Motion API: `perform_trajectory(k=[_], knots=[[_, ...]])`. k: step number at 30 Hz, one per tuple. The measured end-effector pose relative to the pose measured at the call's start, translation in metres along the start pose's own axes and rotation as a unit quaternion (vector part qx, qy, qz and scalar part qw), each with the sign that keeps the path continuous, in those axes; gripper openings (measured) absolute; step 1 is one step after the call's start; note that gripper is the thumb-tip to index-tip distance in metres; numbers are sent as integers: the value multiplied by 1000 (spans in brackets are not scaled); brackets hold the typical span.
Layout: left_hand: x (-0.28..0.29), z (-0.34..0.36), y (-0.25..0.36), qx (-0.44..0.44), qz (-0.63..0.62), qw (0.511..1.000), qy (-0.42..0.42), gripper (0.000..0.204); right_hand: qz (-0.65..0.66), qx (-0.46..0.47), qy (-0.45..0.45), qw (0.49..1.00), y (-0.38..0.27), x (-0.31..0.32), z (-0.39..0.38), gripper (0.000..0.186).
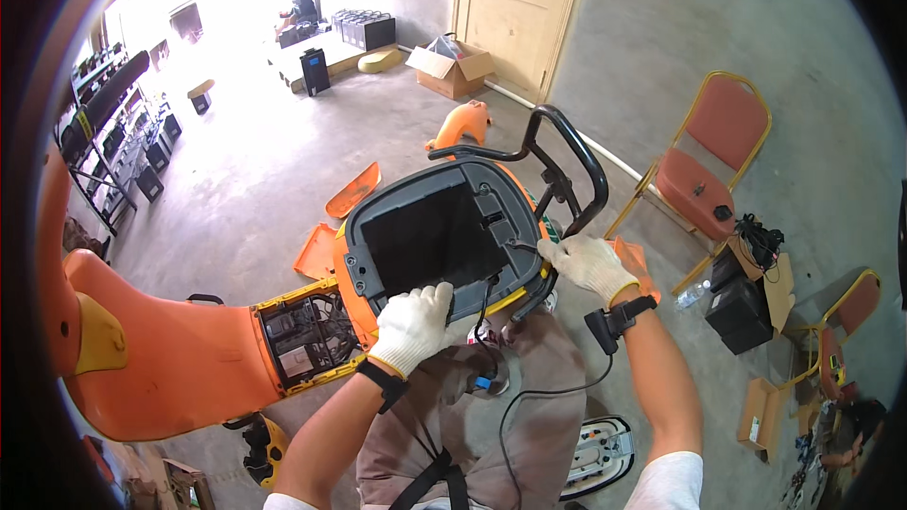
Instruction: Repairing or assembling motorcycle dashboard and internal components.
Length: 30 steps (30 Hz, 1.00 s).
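A dark grey under-seat tub with a black hollow sits on the rear of an orange scooter in front of me. My left hand, in a white knitted glove, is curled over the tub's near-left rim. On the right edge of the tub, my gloved right hand has its fingers pinched together close to a thin dark cable; what they hold is hidden. A black lead with a blue connector hangs off the near side. Left of the tub, an open bay shows wiring.
A black grab rail rises beyond my right hand. Orange body panels lie on the floor behind the tub. Red chairs and black boxes stand to the right. A cardboard box sits by the door.
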<state>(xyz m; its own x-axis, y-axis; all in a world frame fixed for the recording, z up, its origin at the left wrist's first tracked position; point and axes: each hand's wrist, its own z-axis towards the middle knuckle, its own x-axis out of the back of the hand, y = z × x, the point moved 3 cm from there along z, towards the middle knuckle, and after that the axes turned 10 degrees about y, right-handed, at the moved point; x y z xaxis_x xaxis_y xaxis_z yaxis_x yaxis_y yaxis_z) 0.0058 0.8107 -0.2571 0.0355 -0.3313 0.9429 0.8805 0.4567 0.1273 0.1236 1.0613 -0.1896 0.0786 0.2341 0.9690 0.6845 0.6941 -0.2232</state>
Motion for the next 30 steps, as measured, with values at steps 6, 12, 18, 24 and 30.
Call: perform_trajectory(k=[6, 12, 18, 24, 30], knots=[[3, 0, 1, 6, -9, 1000, 0, 63, -5, 19, -15, 1000, 2, 1, 4, 73], [6, 0, 3, 32, -22, 999, 0, 67, -6, 23, -4, 1000, 3, -21, -2, 71], [-2, -2, 0, -17, -7, 996, 82, 58, 35, -74, 36, 996, 0, -28, -15, 72], [-3, -2, -2, -20, -20, 998, 62, 55, 37, -86, 94, 991, -10, -27, -26, 71], [-5, 2, -4, -4, -24, 1000, -14, 54, 37, -93, 133, 986, -12, -36, -28, 72]])
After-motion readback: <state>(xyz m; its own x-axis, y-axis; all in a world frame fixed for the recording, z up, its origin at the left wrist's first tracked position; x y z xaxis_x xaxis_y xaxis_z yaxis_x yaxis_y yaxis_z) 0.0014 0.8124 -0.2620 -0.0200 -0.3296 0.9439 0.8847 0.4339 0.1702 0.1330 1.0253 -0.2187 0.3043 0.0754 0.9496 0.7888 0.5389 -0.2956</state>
